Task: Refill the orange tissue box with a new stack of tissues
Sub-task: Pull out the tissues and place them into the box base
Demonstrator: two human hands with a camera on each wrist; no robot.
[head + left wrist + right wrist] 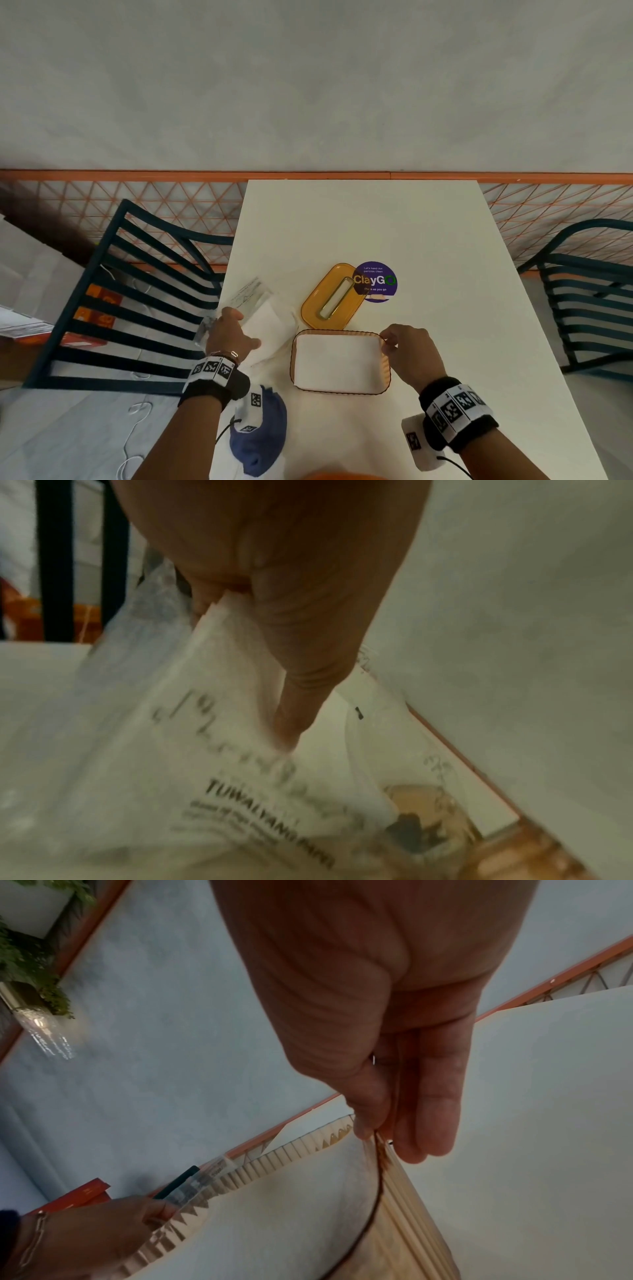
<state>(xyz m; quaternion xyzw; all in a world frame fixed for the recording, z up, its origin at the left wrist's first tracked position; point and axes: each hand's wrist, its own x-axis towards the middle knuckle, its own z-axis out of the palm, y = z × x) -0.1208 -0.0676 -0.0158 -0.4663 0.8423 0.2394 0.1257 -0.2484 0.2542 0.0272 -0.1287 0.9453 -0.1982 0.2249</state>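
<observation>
The ribbed orange tissue box (292, 363) stands open on the white table, filled by a flat white stack of tissues (339, 363). My right hand (388, 339) pinches the box's right rim between thumb and fingers (428, 1110); the right wrist view shows the box wall (407, 1210) and the stack (274, 1218). The orange lid (318, 291), with its slot, lies flat just beyond the box. To the box's left, my left hand (236, 317) grips a clear printed plastic wrapper (246, 296), blurred in the left wrist view (205, 764). White paper (270, 322) lies under it.
A round purple sticker (376, 282) is on the table beside the lid. A blue and white cloth (260, 428) lies at the near edge. Dark slatted chairs stand on the left (137, 291) and right (589, 291). An orange rail (308, 175) runs behind the table.
</observation>
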